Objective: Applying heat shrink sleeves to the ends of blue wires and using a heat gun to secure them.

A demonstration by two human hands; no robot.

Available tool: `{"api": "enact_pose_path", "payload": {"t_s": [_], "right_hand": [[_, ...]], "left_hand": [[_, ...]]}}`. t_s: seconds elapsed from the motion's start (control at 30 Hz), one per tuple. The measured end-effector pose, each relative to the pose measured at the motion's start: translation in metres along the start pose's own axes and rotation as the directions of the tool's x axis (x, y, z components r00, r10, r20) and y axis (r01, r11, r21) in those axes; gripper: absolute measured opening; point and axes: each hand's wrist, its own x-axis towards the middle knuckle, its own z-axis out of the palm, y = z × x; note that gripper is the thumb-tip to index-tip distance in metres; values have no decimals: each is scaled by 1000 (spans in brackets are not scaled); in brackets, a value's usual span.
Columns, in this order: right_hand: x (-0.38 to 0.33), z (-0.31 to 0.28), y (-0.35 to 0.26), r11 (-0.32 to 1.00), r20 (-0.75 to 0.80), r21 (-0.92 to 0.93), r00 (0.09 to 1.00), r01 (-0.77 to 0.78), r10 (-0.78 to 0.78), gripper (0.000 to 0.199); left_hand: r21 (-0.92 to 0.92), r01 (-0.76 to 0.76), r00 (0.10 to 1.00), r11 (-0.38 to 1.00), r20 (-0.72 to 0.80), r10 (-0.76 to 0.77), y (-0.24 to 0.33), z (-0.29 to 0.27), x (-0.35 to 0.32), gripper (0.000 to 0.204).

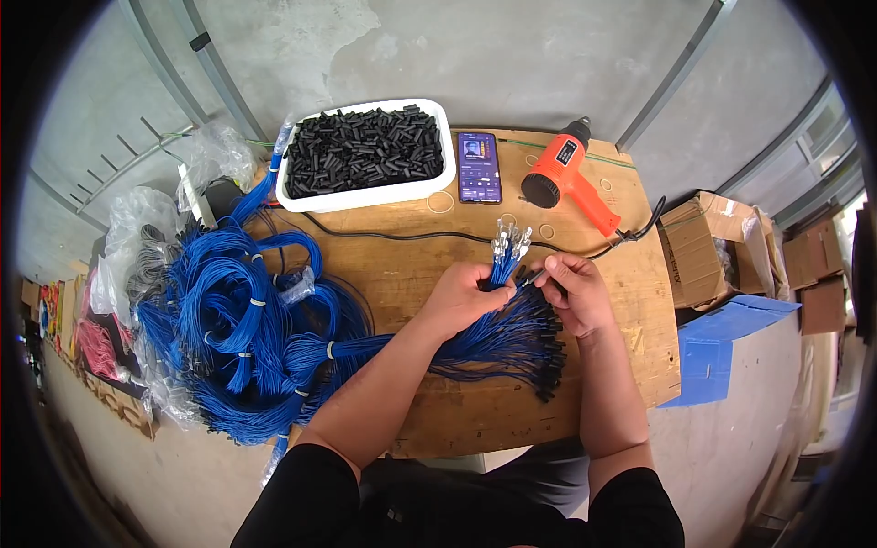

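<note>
My left hand (468,297) is closed round a bunch of blue wires (503,267), whose silvery metal terminals (510,239) stick up above the fist. Close to its right, my right hand (575,290) pinches a short black sleeve (537,276) between thumb and fingers, beside the bunch. Whether a wire runs into that sleeve is too small to tell. Below both hands more blue wires fan out to the right over the table, their ends covered with black sleeves (548,361). Large tied coils of blue wire (233,310) lie heaped on the left.
On the wooden table (402,242), a white tub (449,164) of black sleeves stands at the back. Right of it lie a phone (479,169), an orange heat gun (568,173) and rubber bands (440,201). A black cable (411,236) crosses behind my hands. Cardboard boxes (703,247) stand right.
</note>
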Motion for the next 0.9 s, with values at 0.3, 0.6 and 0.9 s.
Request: {"api": "enact_pose_path", "payload": {"t_s": [0.3, 0.6, 0.9], "right_hand": [[1, -6, 0, 992, 103, 28, 988, -121, 118, 20], [1, -3, 0, 991, 121, 30, 984, -134, 130, 18], [-1, -4, 4, 992, 118, 5, 985, -124, 122, 21]], "left_hand": [[77, -23, 999, 997, -22, 25, 6, 3, -3, 13], [118, -53, 998, 992, -31, 57, 0, 1, -1, 13], [105, -29, 999, 994, -32, 33, -2, 2, 0, 14]]}}
